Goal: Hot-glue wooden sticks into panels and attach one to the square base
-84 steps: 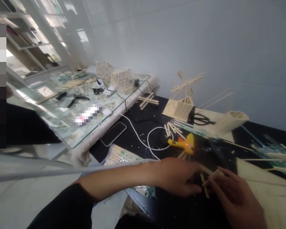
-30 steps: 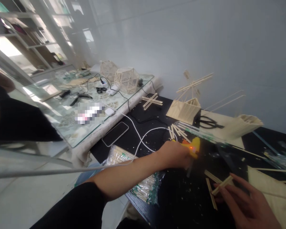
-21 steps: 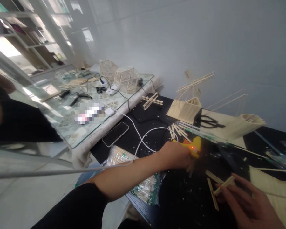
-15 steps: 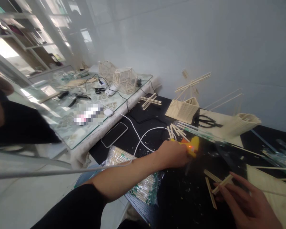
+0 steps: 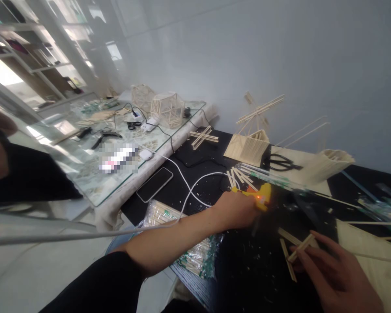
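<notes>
My left hand [image 5: 236, 211] is wrapped round a yellow hot glue gun [image 5: 264, 194], whose small orange light glows. Between the thumb and fingers of my right hand [image 5: 337, 265] I pinch a short wooden stick piece [image 5: 300, 248]. More stick pieces [image 5: 288, 260] lie beside and behind it; I cannot tell whether they are joined to it. Under my left forearm rests a plastic pack of sticks [image 5: 195, 256]. Just beyond the glue gun, short loose sticks [image 5: 239, 177] are spread on the black table [image 5: 247, 269].
A wooden windmill model [image 5: 247, 148], scissors [image 5: 283, 163], a stick-built vessel [image 5: 329, 165] and a crossed stick piece [image 5: 204, 137] stand toward the wall. A phone [image 5: 154, 184] and a white cable [image 5: 190, 189] lie left. Another person's dark sleeve [image 5: 29, 169] is at the glass-topped table [image 5: 117, 182].
The whole view has shifted slightly. Both hands keep nearly the same positions, with the glue gun and the stick piece still held.
</notes>
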Tool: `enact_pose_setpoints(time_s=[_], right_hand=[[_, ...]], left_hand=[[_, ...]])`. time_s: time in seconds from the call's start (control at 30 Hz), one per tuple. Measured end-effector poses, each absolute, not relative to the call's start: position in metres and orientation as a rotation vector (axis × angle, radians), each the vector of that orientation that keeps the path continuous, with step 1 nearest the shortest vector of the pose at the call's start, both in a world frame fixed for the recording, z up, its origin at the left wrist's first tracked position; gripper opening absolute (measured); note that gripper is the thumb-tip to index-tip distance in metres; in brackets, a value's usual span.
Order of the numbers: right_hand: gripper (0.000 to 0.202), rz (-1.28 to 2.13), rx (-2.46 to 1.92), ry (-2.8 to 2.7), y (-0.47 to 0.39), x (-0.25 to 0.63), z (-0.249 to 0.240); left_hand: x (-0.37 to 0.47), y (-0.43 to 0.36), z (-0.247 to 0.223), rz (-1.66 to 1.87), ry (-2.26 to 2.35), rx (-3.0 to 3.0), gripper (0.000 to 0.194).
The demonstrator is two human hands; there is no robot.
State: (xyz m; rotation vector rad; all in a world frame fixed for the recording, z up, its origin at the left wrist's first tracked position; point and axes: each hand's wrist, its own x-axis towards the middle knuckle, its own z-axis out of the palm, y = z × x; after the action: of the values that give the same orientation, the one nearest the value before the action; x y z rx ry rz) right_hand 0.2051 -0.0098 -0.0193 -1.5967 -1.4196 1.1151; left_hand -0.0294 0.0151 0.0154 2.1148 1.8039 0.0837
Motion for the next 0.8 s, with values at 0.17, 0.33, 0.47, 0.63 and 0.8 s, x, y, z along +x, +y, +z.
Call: enact_pose_setpoints(time_s=[0.17, 0.33, 0.47, 0.63, 0.8], right_hand=[[0.071, 1.100, -1.558, -1.493, -0.009, 0.210, -0.027], [0.068, 1.093, -1.578, -1.514, -0.010, 0.208, -0.023], [0.068, 1.092, -1.593, -1.454, -0.011, 0.205, -0.017], [0.068, 1.102, -1.599, -1.414, -0.010, 0.202, -0.015], [0.071, 1.121, -1.645, -1.377, -0.009, 0.200, -0.013]], left_hand=[[-0.029, 0.016, 0.010, 0.091, 1.817, 2.121, 0.035], [-0.028, 0.016, 0.008, 0.087, 1.834, 2.125, 0.034], [-0.028, 0.015, 0.010, 0.084, 1.842, 2.121, 0.033], [-0.029, 0.015, 0.010, 0.103, 1.853, 2.121, 0.036], [-0.029, 0.017, 0.004, 0.116, 1.859, 2.123, 0.037]])
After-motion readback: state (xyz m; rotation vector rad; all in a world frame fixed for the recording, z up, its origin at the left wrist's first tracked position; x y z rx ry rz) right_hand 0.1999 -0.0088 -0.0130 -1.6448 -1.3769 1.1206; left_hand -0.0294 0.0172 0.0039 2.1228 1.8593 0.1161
